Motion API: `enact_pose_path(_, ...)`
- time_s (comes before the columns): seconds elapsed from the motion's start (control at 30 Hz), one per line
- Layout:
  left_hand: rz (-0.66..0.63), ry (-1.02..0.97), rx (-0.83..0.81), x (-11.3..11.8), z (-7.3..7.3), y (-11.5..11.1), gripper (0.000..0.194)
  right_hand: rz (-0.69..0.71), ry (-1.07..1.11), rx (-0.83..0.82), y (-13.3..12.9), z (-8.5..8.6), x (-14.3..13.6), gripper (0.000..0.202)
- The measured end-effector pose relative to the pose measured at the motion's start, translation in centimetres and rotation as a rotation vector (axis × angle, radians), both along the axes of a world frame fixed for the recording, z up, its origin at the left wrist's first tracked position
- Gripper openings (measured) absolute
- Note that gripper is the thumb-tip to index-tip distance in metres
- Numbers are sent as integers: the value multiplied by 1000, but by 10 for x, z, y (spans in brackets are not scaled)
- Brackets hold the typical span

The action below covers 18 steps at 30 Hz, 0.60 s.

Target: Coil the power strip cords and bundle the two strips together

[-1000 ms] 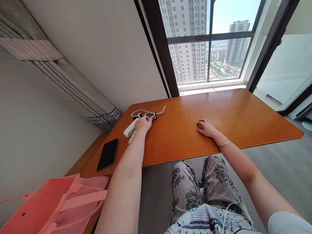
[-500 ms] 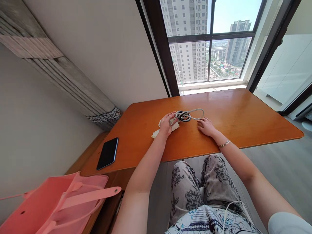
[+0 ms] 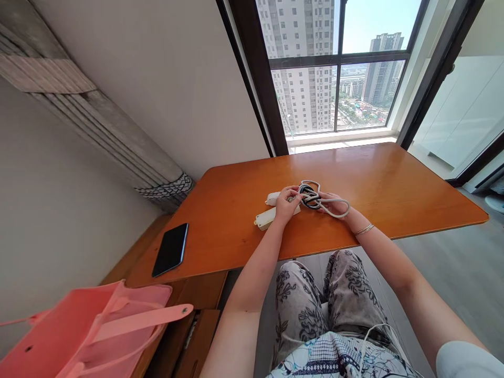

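Near the front edge of the orange-brown table [image 3: 232, 194], my left hand [image 3: 286, 203] has its fingers closed round part of a bundle of white and black cables [image 3: 311, 196]. Two white blocks lie by that hand: a longer one [image 3: 265, 218] reaches under it toward the cables, and a smaller one [image 3: 272, 198] sits just behind. My right hand [image 3: 334, 203] is at the right side of the bundle, partly covered by a white cable loop. Its fingers are bent against the coil.
A black phone [image 3: 170, 250] lies at the table's left end. Below it, a pink bag [image 3: 90, 325] stands open at the lower left. A large window [image 3: 338, 94] rises behind the table, and a gathered curtain [image 3: 118, 136] hangs at the left.
My left hand has moved right with the cables and white blocks. My right hand, beside the bundle before, now touches it, and the white loop lies over that hand.
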State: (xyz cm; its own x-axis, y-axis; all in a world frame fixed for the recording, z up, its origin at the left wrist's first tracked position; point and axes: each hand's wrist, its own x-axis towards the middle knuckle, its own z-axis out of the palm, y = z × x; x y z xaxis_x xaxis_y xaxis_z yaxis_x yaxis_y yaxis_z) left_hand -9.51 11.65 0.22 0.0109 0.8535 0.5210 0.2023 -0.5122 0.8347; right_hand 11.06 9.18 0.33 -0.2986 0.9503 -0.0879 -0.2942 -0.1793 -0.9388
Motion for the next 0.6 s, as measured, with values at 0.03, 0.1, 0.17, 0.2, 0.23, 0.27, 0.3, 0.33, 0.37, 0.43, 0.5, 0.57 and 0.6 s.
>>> enact_pose_path(0.03, 34, 64, 54, -1, -1, -2, 21, 50, 39, -30, -2, 3, 0, 30)
enact_pose_path(0.1, 113, 171, 140, -2, -3, -7, 19, 89, 101, -64, -5, 7, -2, 28)
enact_pose_path(0.17, 196, 243, 193, -2, -4, -11, 17, 56, 150, -55, -7, 8, -5, 27)
enact_pose_path(0.2, 237, 269, 214, -1, -4, -12, 18, 19, 155, -48, -7, 7, -7, 28)
enact_pose_path(0.23, 275, 291, 234, -1, -3, -14, 19, -20, 151, -43, -7, 7, -9, 30)
enact_pose_path(0.27, 304, 312, 254, -1, -3, -17, 19, -55, 140, -41, -7, 6, -12, 32)
enact_pose_path(0.3, 319, 335, 274, -1, -1, -19, 18, -89, 130, -40, -8, 5, -13, 35)
enact_pose_path(0.33, 316, 365, 295, -1, 0, -22, 15, -116, 123, -36, -8, 4, -15, 37)
enact_pose_path(0.37, 292, 405, 315, -1, 2, -25, 14, -134, 124, -32, -8, 4, -16, 37)
enact_pose_path(0.43, 202, 503, 348, -2, 5, -30, 19, -142, 143, -27, -8, 4, -16, 36)
enact_pose_path(0.5, 107, 605, 356, -2, 7, -32, 25, -138, 175, -30, -8, 5, -15, 34)
enact_pose_path(0.57, 60, 676, 351, -3, 7, -33, 25, -132, 206, -32, -7, 5, -14, 34)
enact_pose_path(0.6, 61, 693, 354, -3, 7, -32, 23, -132, 217, -31, -6, 5, -13, 33)
